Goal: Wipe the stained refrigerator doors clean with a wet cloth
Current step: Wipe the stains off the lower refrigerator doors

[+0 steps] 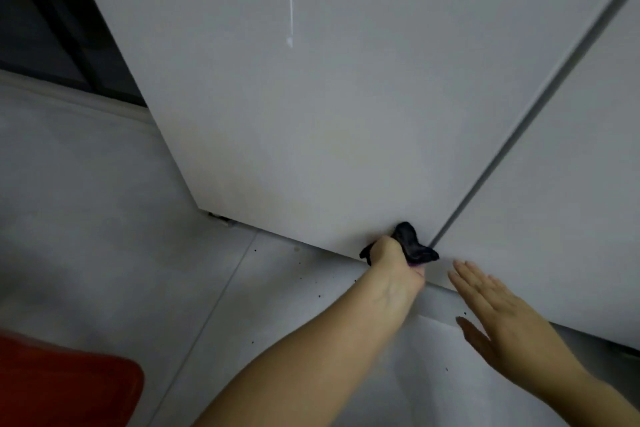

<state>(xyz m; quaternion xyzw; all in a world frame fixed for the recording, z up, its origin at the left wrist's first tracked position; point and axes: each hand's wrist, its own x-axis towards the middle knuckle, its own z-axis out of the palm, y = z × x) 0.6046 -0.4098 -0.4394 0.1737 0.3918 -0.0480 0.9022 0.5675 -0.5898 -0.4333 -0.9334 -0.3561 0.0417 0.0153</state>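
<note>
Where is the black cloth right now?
In the head view, the black cloth is gripped by the left hand against the bottom corner of the left fridge door, beside the gap between doors.

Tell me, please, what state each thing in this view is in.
left door: closed, white streak up high.
right door: closed.
cloth: dark, bunched, against the left door's bottom edge.
left hand: grips the cloth.
right hand: open, fingers straight, holding nothing.
floor: dotted with dark specks.

Dim, flat grey light; soft blur, wide-angle edge distortion
</note>
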